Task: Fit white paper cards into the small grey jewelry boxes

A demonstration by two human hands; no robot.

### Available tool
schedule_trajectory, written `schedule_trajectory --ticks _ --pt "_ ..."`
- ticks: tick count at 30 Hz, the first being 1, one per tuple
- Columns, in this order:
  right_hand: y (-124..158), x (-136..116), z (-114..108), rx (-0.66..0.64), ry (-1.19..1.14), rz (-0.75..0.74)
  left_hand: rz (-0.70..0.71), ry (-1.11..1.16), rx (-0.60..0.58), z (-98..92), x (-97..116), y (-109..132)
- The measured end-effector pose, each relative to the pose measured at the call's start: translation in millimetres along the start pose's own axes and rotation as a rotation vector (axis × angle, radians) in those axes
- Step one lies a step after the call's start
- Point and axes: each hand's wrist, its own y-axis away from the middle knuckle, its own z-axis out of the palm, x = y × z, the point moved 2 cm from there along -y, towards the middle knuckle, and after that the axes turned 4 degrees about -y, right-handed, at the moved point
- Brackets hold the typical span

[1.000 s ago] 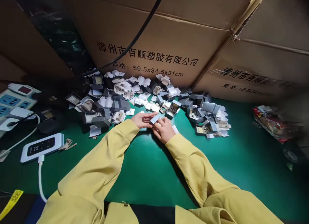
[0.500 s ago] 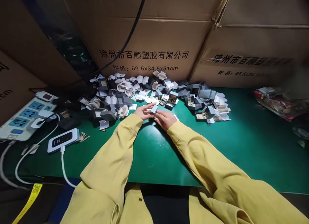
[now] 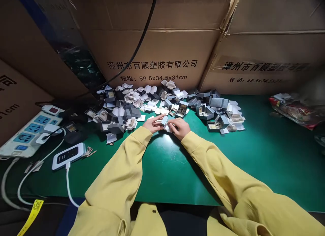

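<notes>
Over the green table, my left hand (image 3: 153, 123) holds a small grey-blue box (image 3: 164, 120) between thumb and fingers. My right hand (image 3: 181, 128) is closed at the box's right side, its fingertips pinching a small white piece (image 3: 167, 128) at the lower edge of the box. Whether that piece is a paper insert or part of the box, I cannot tell. Just beyond my hands sits an open dark box (image 3: 181, 109) with small items inside. To its right, another open box (image 3: 215, 124) also has small pieces in it.
Small boxes and folded white papers (image 3: 132, 95) lie heaped along the back, before large cardboard cartons (image 3: 157, 46). On the left are a power strip (image 3: 30, 131) and a white device (image 3: 68, 156) with a cable. A red-edged plastic bag (image 3: 294, 110) lies far right.
My right hand has shifted slightly right and its fingers have curled at the box. A white piece now shows below the box. The view has tilted slightly upward.
</notes>
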Motion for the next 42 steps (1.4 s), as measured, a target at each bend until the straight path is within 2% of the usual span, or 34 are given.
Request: schedule_trajectory --ticks 2,7,15,17,23,28,34,37,42 --pt "-1 0 -2 0.046 0.019 0.042 0.012 0.007 0.013 -0.2 0 1" --pt "-3 -4 3 -0.117 -0.019 -0.094 0.024 0.021 0.014 2.5 1 2" --pt "-5 -8 1 -0.081 -0.032 0.000 0.001 0.077 0.007 4.6 -5 1" --pt "-7 -9 -2 -0.102 0.023 -0.022 -0.024 0.098 -0.002 5.2 -4 1" --pt "-12 -11 -5 -0.278 0.214 -0.161 -0.056 0.139 -0.067 6.3 2 2" --pt "-9 -10 -4 -0.300 0.276 -0.232 -0.045 0.088 -0.041 6.5 4 5" --pt "-11 -9 -3 -0.312 0.230 -0.292 -0.054 0.068 -0.047 8.3 1 7" --pt "-13 -9 -2 -0.313 0.209 -0.276 -0.041 0.062 -0.051 7.0 -3 7" --pt "-12 -8 0 -0.323 0.160 -0.164 -0.024 0.070 -0.088 6.8 -4 5"
